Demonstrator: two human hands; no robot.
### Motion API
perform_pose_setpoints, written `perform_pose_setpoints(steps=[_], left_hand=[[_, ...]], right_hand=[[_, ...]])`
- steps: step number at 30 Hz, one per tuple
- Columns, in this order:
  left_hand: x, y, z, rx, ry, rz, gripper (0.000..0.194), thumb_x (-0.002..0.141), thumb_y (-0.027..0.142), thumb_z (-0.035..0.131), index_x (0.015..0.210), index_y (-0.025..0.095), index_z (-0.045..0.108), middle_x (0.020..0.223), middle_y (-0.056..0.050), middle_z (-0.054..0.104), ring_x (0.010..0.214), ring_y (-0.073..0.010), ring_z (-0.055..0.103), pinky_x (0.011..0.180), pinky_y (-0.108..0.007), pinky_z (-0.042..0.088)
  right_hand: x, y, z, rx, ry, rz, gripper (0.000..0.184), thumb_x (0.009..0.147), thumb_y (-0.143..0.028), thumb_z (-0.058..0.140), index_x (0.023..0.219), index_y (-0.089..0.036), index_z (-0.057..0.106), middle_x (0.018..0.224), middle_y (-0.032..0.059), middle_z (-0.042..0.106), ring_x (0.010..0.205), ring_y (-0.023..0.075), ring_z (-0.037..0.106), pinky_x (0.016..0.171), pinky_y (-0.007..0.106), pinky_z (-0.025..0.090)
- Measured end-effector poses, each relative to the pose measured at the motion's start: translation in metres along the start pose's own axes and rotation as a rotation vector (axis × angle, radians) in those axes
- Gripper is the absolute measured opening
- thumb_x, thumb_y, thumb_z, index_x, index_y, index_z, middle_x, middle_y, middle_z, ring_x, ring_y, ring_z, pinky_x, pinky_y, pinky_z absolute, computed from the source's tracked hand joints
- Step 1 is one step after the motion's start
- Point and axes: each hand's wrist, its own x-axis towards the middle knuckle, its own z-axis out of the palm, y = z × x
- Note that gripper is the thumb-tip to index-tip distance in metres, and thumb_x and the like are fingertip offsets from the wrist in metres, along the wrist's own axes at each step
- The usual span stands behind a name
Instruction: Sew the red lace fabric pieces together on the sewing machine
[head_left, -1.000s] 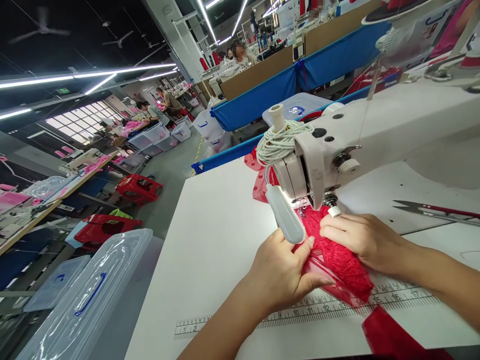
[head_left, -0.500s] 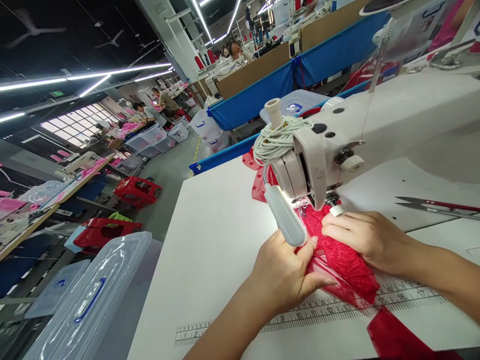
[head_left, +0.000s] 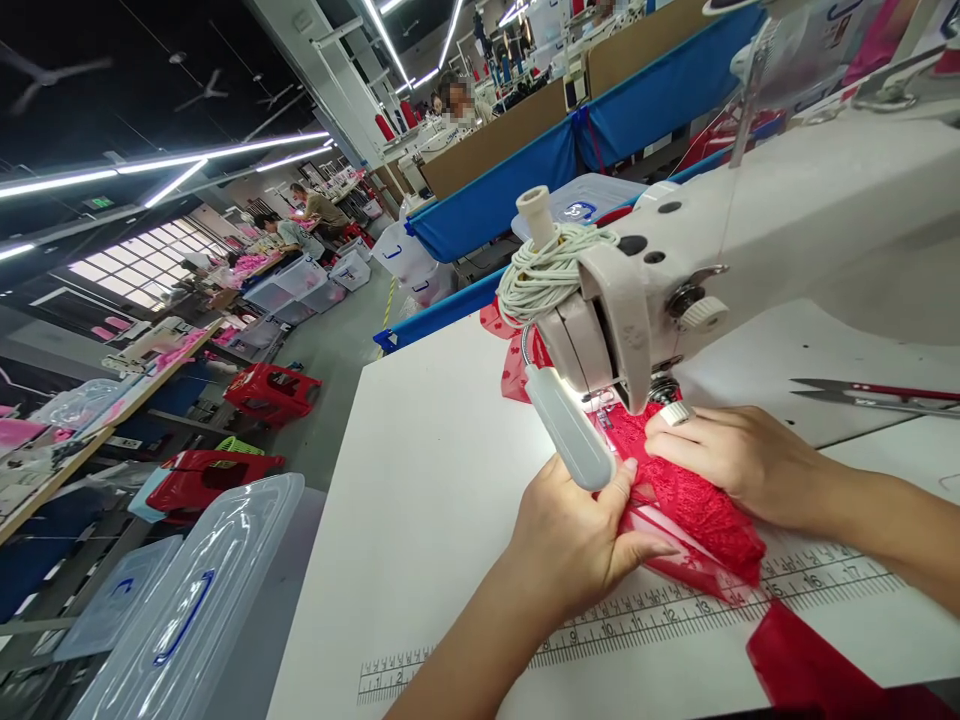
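A piece of red lace fabric (head_left: 694,510) lies on the white table (head_left: 442,490) under the head of a white sewing machine (head_left: 720,250). My left hand (head_left: 577,545) pinches the fabric's left edge just below the machine's white lamp (head_left: 570,428), thumb and fingers closed on it. My right hand (head_left: 739,462) rests on top of the lace close to the presser foot, fingers curled down and pressing the fabric flat. A red strip of the fabric trails off the table's front edge at the lower right.
Thread snips (head_left: 874,393) lie on the table to the right. A printed ruler (head_left: 645,610) runs along the front of the table. Clear lidded bins (head_left: 187,600) stand at the lower left beside an aisle with red stools (head_left: 270,392). Other people work at distant tables.
The view has shifted slightly; both hands have stayed on the red lace at the needle, with the fabric edging a little toward the machine.
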Motion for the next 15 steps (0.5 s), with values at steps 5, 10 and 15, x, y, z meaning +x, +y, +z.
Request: perform_pose_setpoints(steps=[5, 10, 15], left_hand=[[-0.001, -0.004, 0.003, 0.021, -0.032, -0.010, 0.069, 0.103, 0.068, 0.036, 0.137, 0.016, 0.067, 0.129, -0.018, 0.070, 0.108, -0.0319, 0.067, 0.084, -0.044, 0.062], [0.005, -0.004, 0.000, 0.025, 0.002, -0.010, 0.072, 0.104, 0.068, 0.029, 0.126, 0.015, 0.072, 0.124, -0.018, 0.071, 0.103, -0.0297, 0.066, 0.081, -0.041, 0.061], [0.012, -0.003, -0.004, 0.038, 0.017, -0.017, 0.070, 0.105, 0.067, 0.027, 0.116, 0.016, 0.074, 0.116, -0.015, 0.074, 0.102, -0.0277, 0.066, 0.086, -0.040, 0.058]], right_hand=[[0.002, 0.001, 0.001, -0.022, 0.013, 0.012, 0.038, 0.110, -0.026, 0.030, 0.076, -0.023, 0.046, 0.072, 0.0004, 0.051, 0.061, 0.0150, 0.042, 0.051, 0.030, 0.025], [0.003, 0.000, -0.004, -0.038, -0.085, 0.061, 0.034, 0.108, -0.021, 0.033, 0.076, -0.022, 0.046, 0.075, 0.0005, 0.053, 0.065, 0.0151, 0.043, 0.053, 0.029, 0.027], [0.005, 0.000, -0.006, -0.019, -0.147, 0.109, 0.032, 0.107, -0.019, 0.035, 0.078, -0.022, 0.048, 0.080, 0.0022, 0.058, 0.068, 0.0154, 0.046, 0.054, 0.029, 0.028]])
